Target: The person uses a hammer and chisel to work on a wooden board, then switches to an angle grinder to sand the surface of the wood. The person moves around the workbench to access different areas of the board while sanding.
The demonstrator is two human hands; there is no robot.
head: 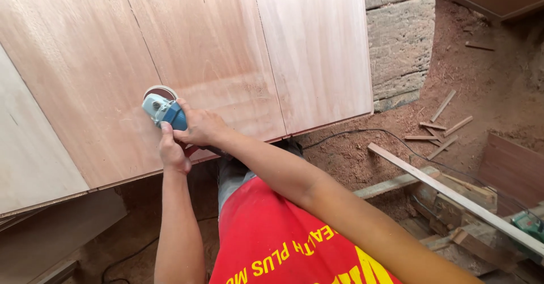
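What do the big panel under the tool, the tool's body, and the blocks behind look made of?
Panel: looks like plywood or veneered board, bare and matt, with pinkish grain and straight seams. Power tool, held by both hands: blue and pale grey casing, probably plastic, the pale part perhaps metal. Blocks: rough grey stone or concrete, coarse and unpainted.

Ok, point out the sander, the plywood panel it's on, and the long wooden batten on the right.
Sander (160, 109), head view, on its pale blue-grey front housing.
Plywood panel (209, 40), head view, on the bare face of the middle sheet.
Wooden batten (453, 196), head view, midway along its light top face.
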